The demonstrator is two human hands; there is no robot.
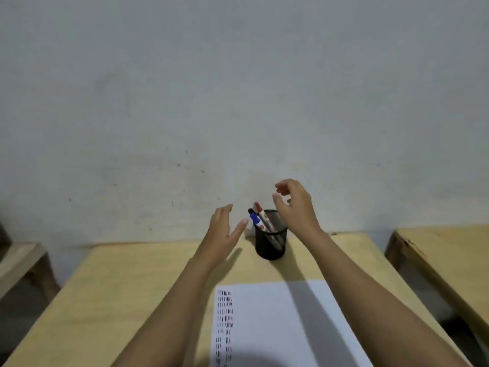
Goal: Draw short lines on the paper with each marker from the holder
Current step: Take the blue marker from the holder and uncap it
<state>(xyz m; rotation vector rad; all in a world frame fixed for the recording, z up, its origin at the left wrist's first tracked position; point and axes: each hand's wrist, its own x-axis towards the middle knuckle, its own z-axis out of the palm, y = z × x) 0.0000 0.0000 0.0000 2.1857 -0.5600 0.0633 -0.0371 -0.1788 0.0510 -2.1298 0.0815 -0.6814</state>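
Reaching over the wooden table point(137, 282), I have both hands empty: my left hand point(223, 231) is spread flat just left of the black mesh holder point(270, 245), and my right hand point(296, 207) hovers above its rim with fingers loosely curled apart. A blue marker point(254, 218) and a red marker point(260, 211) stand tilted inside the holder, while the paper point(277, 327), its left edge covered in short lines, lies nearer me.
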